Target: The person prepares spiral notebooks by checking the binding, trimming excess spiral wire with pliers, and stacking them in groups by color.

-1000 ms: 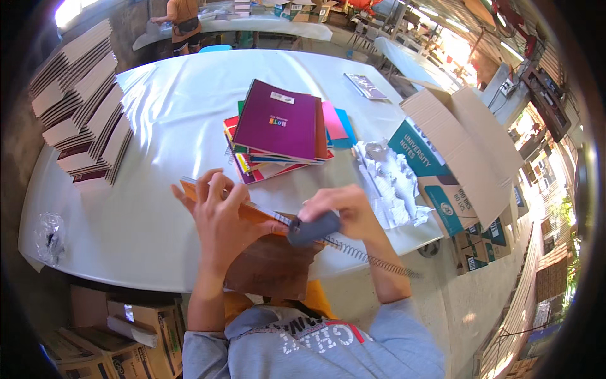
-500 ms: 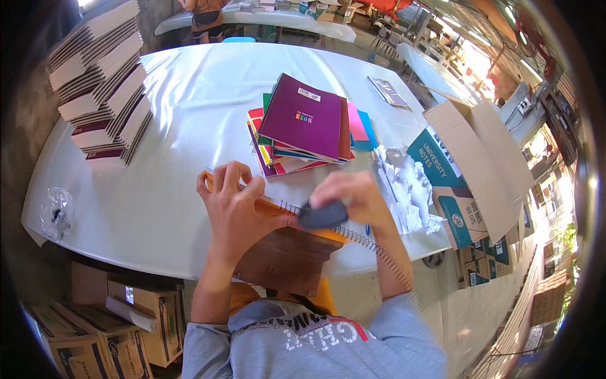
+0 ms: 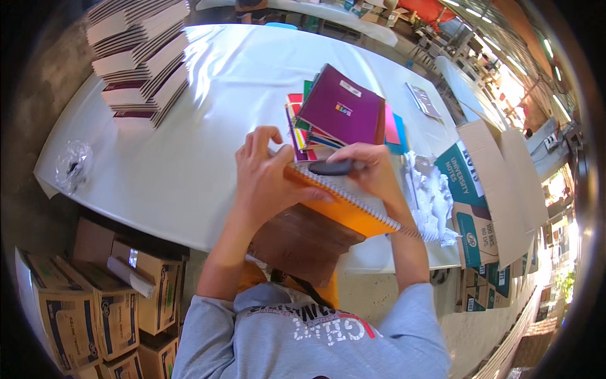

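An orange-covered notebook is held spine up at the near edge of the table, partly hidden by my left hand. That hand is closed on its left end, thumb on the orange cover. A wire spiral coil runs along the spine, its loose end sticking out past the right corner. My right hand grips a dark, rounded, oval tool and holds it at the coil; its exact kind cannot be made out. Below the notebook is a brown board with faint writing.
Beyond my hands lies a pile of notebooks topped by a purple one. A tall stack of spiral notebooks stands at the left, near a clear plastic bag. Crumpled white paper and an open carton are at the right.
The loose coil end past the notebook has become much shorter, and more coil lies along the spine. My right hand has moved with the dark tool toward the spine's left part. The whole view has shifted.
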`<control>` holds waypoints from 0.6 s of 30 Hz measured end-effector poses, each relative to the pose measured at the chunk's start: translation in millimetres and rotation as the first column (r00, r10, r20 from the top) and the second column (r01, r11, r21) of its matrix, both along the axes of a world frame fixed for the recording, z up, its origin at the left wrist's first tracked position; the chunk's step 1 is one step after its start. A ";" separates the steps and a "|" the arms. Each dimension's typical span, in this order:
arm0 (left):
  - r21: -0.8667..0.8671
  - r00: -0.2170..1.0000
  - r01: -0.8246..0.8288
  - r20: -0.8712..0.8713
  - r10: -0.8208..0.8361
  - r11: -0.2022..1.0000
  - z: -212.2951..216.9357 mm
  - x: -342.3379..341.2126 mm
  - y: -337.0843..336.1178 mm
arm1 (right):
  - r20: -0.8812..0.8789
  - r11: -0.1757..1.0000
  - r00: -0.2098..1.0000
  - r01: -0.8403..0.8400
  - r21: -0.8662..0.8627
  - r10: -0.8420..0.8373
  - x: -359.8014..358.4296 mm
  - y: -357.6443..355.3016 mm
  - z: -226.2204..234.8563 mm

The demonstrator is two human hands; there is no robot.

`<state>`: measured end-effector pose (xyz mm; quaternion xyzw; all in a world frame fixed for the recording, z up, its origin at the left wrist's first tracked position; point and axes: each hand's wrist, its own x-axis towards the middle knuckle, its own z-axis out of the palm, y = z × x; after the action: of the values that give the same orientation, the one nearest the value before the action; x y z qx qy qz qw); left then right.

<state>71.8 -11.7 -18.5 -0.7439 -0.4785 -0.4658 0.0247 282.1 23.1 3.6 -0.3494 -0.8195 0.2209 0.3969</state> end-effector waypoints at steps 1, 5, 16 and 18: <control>0.010 1.000 0.025 0.018 -0.025 1.000 -1.8 -0.8 1.4 | 0.024 0.985 0.985 0.170 0.011 -0.171 -1.9 -4.8 10.6; 0.064 0.994 0.013 0.109 -0.020 0.998 -1.4 -7.5 3.6 | -0.251 0.856 0.819 -0.505 0.114 0.517 -17.2 -8.3 20.4; 0.106 0.914 0.115 0.378 -0.148 0.988 -22.8 -16.6 19.8 | 0.025 0.997 0.999 -0.048 0.058 0.047 -27.8 24.1 5.1; 0.148 0.883 0.083 0.447 -0.142 0.985 -32.9 -23.2 22.2 | -0.183 0.926 0.908 -0.368 0.086 0.377 -48.1 11.9 13.1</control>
<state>48.5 10.5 -51.4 -0.6374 -0.3969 -0.6568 -0.0691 234.0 35.0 16.7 -0.1532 -0.8331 0.3057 0.4347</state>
